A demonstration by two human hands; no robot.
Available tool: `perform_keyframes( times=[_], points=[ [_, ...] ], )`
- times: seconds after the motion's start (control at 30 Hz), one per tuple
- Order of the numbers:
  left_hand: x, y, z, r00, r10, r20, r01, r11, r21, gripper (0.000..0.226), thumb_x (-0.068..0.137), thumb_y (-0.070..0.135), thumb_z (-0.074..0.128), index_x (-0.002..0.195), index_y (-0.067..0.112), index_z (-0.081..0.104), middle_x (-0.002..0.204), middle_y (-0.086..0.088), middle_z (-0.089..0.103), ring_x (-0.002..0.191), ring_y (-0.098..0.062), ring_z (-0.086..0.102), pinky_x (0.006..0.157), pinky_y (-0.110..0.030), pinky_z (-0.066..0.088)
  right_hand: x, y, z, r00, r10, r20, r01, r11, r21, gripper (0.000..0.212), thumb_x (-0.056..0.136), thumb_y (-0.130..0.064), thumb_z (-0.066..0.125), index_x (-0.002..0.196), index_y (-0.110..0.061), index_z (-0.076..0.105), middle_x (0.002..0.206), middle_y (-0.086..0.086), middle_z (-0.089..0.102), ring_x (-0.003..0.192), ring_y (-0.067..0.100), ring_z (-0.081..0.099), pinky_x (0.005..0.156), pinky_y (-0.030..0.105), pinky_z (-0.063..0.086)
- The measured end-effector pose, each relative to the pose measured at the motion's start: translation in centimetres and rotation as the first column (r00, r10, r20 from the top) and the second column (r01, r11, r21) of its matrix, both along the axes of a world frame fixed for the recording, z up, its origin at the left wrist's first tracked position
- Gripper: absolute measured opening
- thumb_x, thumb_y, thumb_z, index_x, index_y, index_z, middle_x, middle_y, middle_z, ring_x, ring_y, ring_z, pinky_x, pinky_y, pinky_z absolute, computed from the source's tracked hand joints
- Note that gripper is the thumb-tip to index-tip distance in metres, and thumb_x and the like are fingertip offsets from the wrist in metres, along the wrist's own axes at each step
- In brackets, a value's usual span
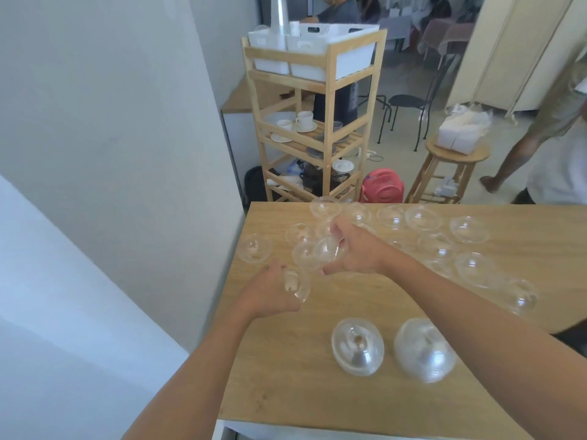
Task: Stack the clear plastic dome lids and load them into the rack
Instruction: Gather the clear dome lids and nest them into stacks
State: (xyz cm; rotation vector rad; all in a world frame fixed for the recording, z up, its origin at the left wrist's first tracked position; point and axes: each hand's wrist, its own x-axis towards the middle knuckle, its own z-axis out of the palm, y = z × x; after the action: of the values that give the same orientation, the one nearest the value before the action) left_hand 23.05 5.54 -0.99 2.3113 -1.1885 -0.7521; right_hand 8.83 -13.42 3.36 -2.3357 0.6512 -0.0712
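Note:
Several clear plastic dome lids lie scattered over the wooden table (365,408). My left hand (270,292) is closed around one dome lid (298,285) near the table's left side. My right hand (355,249) grips another dome lid (327,249), held just above a lid (305,255) resting on the table. Two lids sit close to me, one (357,346) at the centre and one (424,349) partly under my right forearm. The wooden rack (317,122) stands beyond the table's far edge, with white bins (317,55) on its top shelf.
Cups and saucers (298,123) fill the rack's middle shelf. A pink fan (381,185) and a wooden stool (451,166) with a white pack stand on the floor behind the table. A person (546,122) walks at the right. A white wall runs along the left.

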Motion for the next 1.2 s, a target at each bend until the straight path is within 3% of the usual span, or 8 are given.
perform_keyframes(
  times=[0.13, 0.27, 0.43, 0.53, 0.73, 0.93, 1.07, 1.2],
  points=[
    [-2.2, -1.6, 0.1, 0.995, -0.088, -0.047, 0.087, 0.995, -0.040, 0.095, 0.061, 0.042, 0.083, 0.142, 0.027, 0.035, 0.135, 0.004, 0.044, 0.116, -0.011, 0.047, 0.087, -0.026, 0.044, -3.9, -0.8, 0.1, 0.986, -0.090, 0.143, 0.079, 0.994, 0.079, 0.082, 0.050, -0.066, 0.079, 0.125, -0.049, 0.050, 0.125, -0.009, 0.052, 0.103, 0.009, 0.056, 0.093, 0.033, 0.048],
    [-4.8, -2.6, -0.3, 0.980, -0.188, -0.057, 0.181, 0.976, -0.119, 0.079, 0.061, 0.044, 0.083, 0.129, 0.047, 0.043, 0.117, 0.022, 0.048, 0.105, 0.001, 0.049, 0.068, -0.005, 0.038, -8.1, -1.5, -1.1, 0.939, -0.266, 0.220, 0.223, 0.954, 0.203, 0.057, 0.059, -0.047, 0.089, 0.106, -0.046, 0.057, 0.113, -0.006, 0.058, 0.091, 0.008, 0.058, 0.080, 0.025, 0.048],
    [-8.4, -2.9, -1.6, 0.979, -0.203, -0.006, 0.202, 0.976, -0.075, 0.092, 0.064, 0.048, 0.079, 0.144, 0.037, 0.035, 0.132, 0.007, 0.043, 0.124, -0.011, 0.040, 0.097, -0.026, 0.040, -14.0, -1.5, -3.1, 0.893, -0.381, 0.239, 0.325, 0.914, 0.244, 0.063, 0.060, -0.041, 0.093, 0.103, -0.038, 0.047, 0.102, -0.003, 0.052, 0.082, 0.010, 0.050, 0.071, 0.017, 0.046],
    [-10.3, -2.4, -2.3, 0.985, -0.172, 0.025, 0.173, 0.983, -0.067, 0.096, 0.063, 0.051, 0.076, 0.147, 0.036, 0.032, 0.133, 0.006, 0.041, 0.125, -0.013, 0.038, 0.100, -0.031, 0.040, -16.7, -1.0, -3.9, 0.888, -0.369, 0.275, 0.297, 0.916, 0.269, 0.068, 0.053, -0.047, 0.090, 0.103, -0.041, 0.044, 0.102, -0.010, 0.051, 0.083, 0.002, 0.051, 0.071, 0.011, 0.044],
    [-13.8, -2.1, -3.0, 0.989, -0.110, 0.099, 0.111, 0.994, -0.013, 0.098, 0.066, 0.048, 0.073, 0.150, 0.034, 0.025, 0.135, 0.002, 0.038, 0.126, -0.020, 0.039, 0.101, -0.038, 0.042, -21.5, 0.6, -7.8, 0.903, -0.324, 0.282, 0.239, 0.924, 0.299, 0.086, 0.059, -0.035, 0.095, 0.129, -0.032, 0.045, 0.135, -0.006, 0.050, 0.129, 0.004, 0.048, 0.109, 0.027, 0.038],
    [-15.8, -2.3, -3.9, 0.995, -0.060, 0.081, 0.060, 0.998, -0.005, 0.097, 0.067, 0.040, 0.074, 0.151, 0.030, 0.026, 0.139, 0.002, 0.035, 0.123, -0.021, 0.042, 0.099, -0.035, 0.043, -23.3, 0.8, -10.8, 0.946, -0.268, 0.180, 0.237, 0.955, 0.179, 0.093, 0.054, -0.057, 0.087, 0.130, -0.036, 0.038, 0.127, -0.030, 0.039, 0.119, -0.006, 0.043, 0.094, 0.004, 0.031],
    [-16.6, -2.4, -4.7, 0.997, -0.054, 0.061, 0.053, 0.998, 0.020, 0.100, 0.068, 0.037, 0.076, 0.153, 0.027, 0.024, 0.145, 0.001, 0.033, 0.127, -0.020, 0.041, 0.102, -0.034, 0.041, -23.9, 0.5, -12.4, 0.970, -0.211, 0.122, 0.203, 0.976, 0.076, 0.094, 0.054, -0.060, 0.082, 0.132, -0.040, 0.033, 0.126, -0.035, 0.033, 0.117, 0.001, 0.044, 0.089, 0.012, 0.034],
    [-16.5, -2.6, -5.2, 0.998, -0.040, 0.044, 0.040, 0.999, 0.003, 0.102, 0.068, 0.033, 0.082, 0.152, 0.026, 0.026, 0.145, 0.000, 0.035, 0.126, -0.016, 0.042, 0.095, -0.023, 0.035, -24.3, 0.2, -12.9, 0.976, -0.159, 0.146, 0.155, 0.987, 0.038, 0.099, 0.052, -0.071, 0.077, 0.136, -0.053, 0.027, 0.130, -0.045, 0.023, 0.116, -0.015, 0.038, 0.088, 0.009, 0.034]
  ],
)
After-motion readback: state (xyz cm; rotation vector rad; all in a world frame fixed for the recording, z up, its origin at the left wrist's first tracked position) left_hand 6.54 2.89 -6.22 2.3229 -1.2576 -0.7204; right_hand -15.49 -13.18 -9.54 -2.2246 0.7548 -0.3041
